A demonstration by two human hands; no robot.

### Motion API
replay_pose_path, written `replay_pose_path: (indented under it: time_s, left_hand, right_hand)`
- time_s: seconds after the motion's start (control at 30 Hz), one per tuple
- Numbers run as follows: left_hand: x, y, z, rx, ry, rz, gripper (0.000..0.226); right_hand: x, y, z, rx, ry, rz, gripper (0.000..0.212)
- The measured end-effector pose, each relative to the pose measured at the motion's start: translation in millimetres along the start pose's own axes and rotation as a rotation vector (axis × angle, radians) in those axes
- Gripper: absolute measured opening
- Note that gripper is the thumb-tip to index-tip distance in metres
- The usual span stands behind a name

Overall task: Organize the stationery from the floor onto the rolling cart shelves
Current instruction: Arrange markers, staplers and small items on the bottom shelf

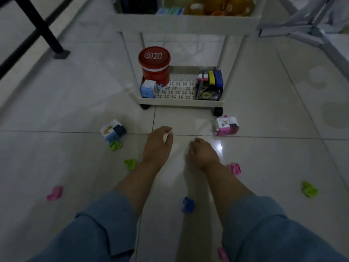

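Head view, dim light, soft at the edges. Logged left to right.

1. Far left of your left hand (157, 146): far-left pink piece (54, 193) on the floor tiles (75, 110). Nearer the hand sits a blue-and-white box (113, 131), with a green piece (115, 145) touching its near side. A second green piece (130, 164) lies just beside your left wrist.
2. Left hand: low over the tiles, fingers loosely curved, thumb apart from them, holding nothing.
3. Between your 2 forearms: blue piece (188, 205).
4. Right hand (203, 153): fingers curled under, knuckles up. You cannot tell from here whether anything is inside.
5. Just right of that wrist: wrist-side pink piece (234, 168). Beyond the hand is a pink-and-white box (225, 125). Far right is the far-right green piece (309, 190).
6. Ahead of both hands: rolling cart (179, 101). Its bottom shelf holds a red canister (154, 69) and a packed stationery cluster (209, 86).

Risks, as judged:
- Your sleeves or forearms could sweep the blue piece or the wrist-side pink piece out of sight.
- The small pieces may skate away on the glossy tile if pinched off-centre.
- A nudge could roll the cart.
- Low light could leave outlying pieces missed.
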State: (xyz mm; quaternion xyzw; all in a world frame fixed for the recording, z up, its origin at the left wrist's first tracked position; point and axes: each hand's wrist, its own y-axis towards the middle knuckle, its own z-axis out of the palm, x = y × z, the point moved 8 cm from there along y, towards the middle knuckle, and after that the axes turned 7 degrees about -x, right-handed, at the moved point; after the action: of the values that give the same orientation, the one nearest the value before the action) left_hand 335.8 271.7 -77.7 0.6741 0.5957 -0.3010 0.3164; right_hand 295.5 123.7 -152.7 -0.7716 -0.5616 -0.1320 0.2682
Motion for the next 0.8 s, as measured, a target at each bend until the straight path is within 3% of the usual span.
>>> replay_pose_path:
  time_s: [0.27, 0.37, 0.43, 0.5, 0.6, 0.8]
  left_hand:
    - [40, -64, 26, 0.085, -0.004, 0.070, 0.028]
    - [45, -88, 16, -0.018, 0.023, 0.087, 0.027]
    - [61, -101, -5, -0.146, 0.130, -0.030, 0.034]
    - [84, -112, -31, -0.262, 0.211, -0.257, 0.047]
    - [117, -118, -50, -0.291, 0.206, -0.524, 0.057]
    - [120, -108, -41, -0.238, 0.010, -0.467, 0.049]
  right_hand:
    - [-2, -68, 15, -0.148, 0.070, -0.040, 0.038]
    - [-16, -96, 8, -0.276, 0.104, 0.025, 0.037]
    - [-19, -110, 3, -0.352, 0.150, 0.083, 0.034]
    - [-17, -122, -1, -0.424, 0.206, 0.120, 0.030]
    - [-21, -139, -7, -0.496, 0.245, 0.167, 0.026]
    - [-74, -178, -37, -0.597, 0.032, 0.244, 0.030]
